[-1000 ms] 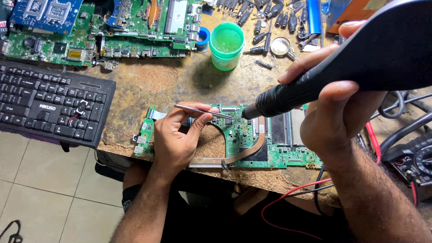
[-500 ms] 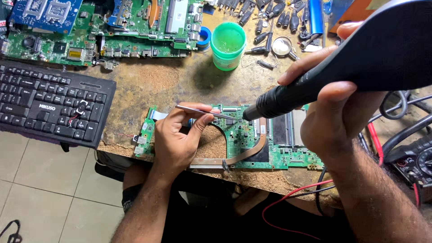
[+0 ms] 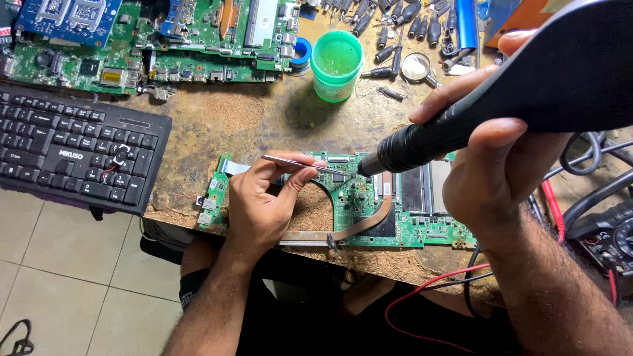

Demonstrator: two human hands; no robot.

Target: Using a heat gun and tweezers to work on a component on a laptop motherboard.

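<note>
Green tub (image 3: 337,64) open on the surface, pale paste inside; left hand (image 3: 264,207) pinching tweezers (image 3: 304,165), right hand (image 3: 491,165) wrapped round hot-air gun (image 3: 501,105), both tips over the board (image 3: 369,211), unchanged from before.

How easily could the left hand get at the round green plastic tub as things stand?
Probably easily: the left hand holds only thin metal tweezers, and the bare worn wooden bench lies between it and the round green plastic tub.
</note>
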